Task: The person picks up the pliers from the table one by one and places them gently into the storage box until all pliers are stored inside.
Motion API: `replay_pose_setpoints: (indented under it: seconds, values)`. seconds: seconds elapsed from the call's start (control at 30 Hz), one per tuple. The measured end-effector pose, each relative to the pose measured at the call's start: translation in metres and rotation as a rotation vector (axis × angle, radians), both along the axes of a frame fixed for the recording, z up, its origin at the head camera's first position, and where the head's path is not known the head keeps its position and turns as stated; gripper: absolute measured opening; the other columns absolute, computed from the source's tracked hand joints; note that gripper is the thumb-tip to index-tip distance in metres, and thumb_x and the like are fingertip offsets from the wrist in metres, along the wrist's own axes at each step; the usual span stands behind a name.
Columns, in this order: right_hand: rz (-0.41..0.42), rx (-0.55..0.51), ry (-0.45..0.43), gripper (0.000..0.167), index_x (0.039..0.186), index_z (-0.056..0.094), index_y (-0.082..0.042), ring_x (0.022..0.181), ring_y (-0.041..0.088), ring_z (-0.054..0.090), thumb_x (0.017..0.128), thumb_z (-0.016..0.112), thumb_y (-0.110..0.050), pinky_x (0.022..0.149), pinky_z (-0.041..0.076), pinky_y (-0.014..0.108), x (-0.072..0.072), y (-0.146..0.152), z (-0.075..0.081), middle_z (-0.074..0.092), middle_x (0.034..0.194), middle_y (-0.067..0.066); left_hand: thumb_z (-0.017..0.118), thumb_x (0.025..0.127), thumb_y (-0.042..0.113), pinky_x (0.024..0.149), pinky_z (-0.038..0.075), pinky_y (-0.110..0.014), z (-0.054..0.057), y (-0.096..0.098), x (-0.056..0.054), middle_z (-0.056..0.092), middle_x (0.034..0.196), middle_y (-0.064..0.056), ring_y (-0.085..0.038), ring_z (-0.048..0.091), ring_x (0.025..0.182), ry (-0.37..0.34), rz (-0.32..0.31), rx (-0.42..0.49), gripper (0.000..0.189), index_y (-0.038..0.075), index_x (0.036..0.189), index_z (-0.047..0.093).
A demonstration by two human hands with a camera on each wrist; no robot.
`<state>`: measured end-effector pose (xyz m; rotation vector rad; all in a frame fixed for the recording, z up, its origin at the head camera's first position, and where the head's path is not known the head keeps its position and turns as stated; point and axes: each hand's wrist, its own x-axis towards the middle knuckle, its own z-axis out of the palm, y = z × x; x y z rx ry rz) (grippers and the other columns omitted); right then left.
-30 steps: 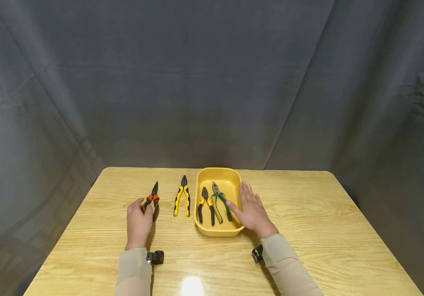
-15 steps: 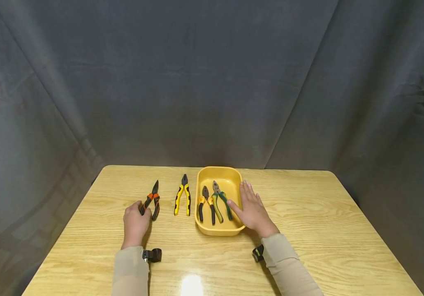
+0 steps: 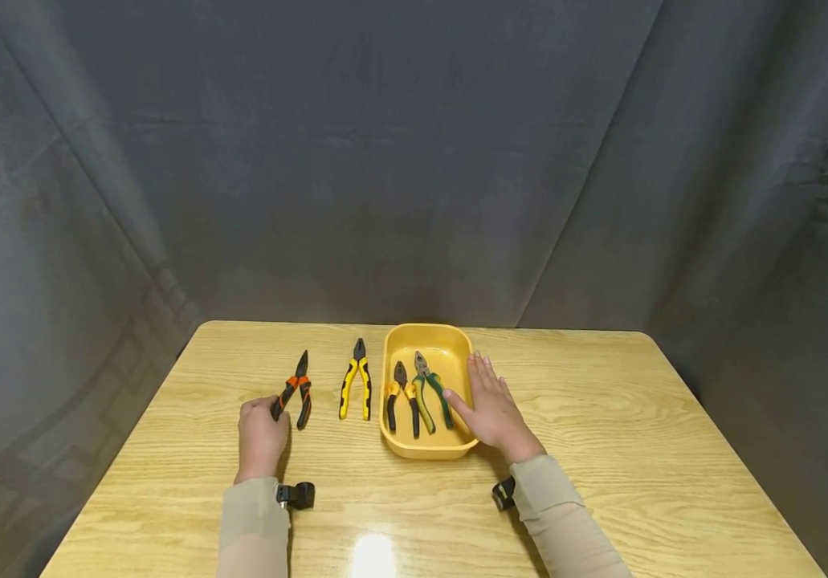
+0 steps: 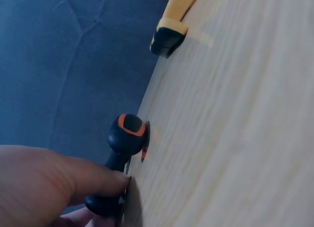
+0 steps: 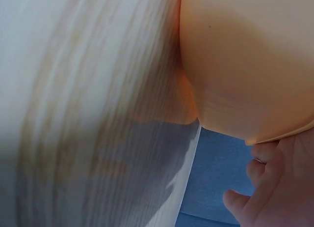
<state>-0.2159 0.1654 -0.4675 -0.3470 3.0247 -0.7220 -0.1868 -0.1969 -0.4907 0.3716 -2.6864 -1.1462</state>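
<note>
My head view: looks forward and down over the table (image 3: 616,417) from farthest off, taking in its far edge and both far corners.
My left wrist view: close, low, tipped sideways, facing the far edge; shares the orange-black pliers (image 4: 128,133) with my head view.
My right wrist view: nearest, also tipped; shares the tray (image 5: 245,65) with my head view.

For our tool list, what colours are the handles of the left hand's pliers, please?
Black and orange handles, clearest in the head view.
</note>
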Motion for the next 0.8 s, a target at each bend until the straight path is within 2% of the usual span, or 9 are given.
replay_pose_setpoints:
  seconds: [0.2, 0.4, 0.67, 0.8]
  values:
    - [-0.003, -0.002, -0.002, 0.087, 0.161, 0.006, 0.001, 0.155, 0.035, 0.002, 0.105, 0.041, -0.056, 0.122, 0.01, 0.06, 0.0, 0.0, 0.0006, 0.004, 0.169, 0.019, 0.055, 0.095, -0.004, 0.101, 0.044, -0.062, -0.0007, -0.0012, -0.0004, 0.046, 0.129, -0.043, -0.058, 0.048, 0.119, -0.006, -0.007, 0.004, 0.038, -0.023, 0.128, 0.054]
    - [0.0, -0.003, -0.002, 0.087, 0.161, 0.006, 0.002, 0.155, 0.036, 0.003, 0.105, 0.043, -0.054, 0.122, 0.009, 0.06, -0.0005, -0.0004, 0.0002, 0.002, 0.169, 0.018, 0.056, 0.091, -0.002, 0.092, 0.047, -0.061, -0.0003, -0.0001, -0.0016, 0.049, 0.122, -0.043, -0.054, 0.053, 0.111, 0.003, -0.011, 0.017, 0.039, -0.022, 0.125, 0.056]
    - [-0.001, -0.009, -0.002, 0.087, 0.161, 0.006, 0.002, 0.155, 0.037, 0.003, 0.105, 0.045, -0.053, 0.121, 0.01, 0.061, 0.0, -0.0001, -0.0001, 0.004, 0.168, 0.02, 0.058, 0.092, 0.003, 0.086, 0.052, -0.053, 0.0057, -0.0006, -0.0002, 0.062, 0.116, -0.035, -0.045, 0.062, 0.103, -0.017, -0.01, 0.106, 0.047, -0.019, 0.133, 0.051]
    - [0.0, -0.012, -0.002, 0.087, 0.161, 0.006, 0.002, 0.155, 0.038, 0.004, 0.105, 0.045, -0.053, 0.122, 0.011, 0.061, 0.0002, -0.0004, 0.0005, 0.004, 0.168, 0.019, 0.057, 0.094, 0.007, 0.085, 0.052, -0.05, 0.0065, -0.003, -0.0007, 0.065, 0.114, -0.032, -0.041, 0.063, 0.101, -0.056, -0.018, 0.146, 0.048, -0.019, 0.134, 0.051]
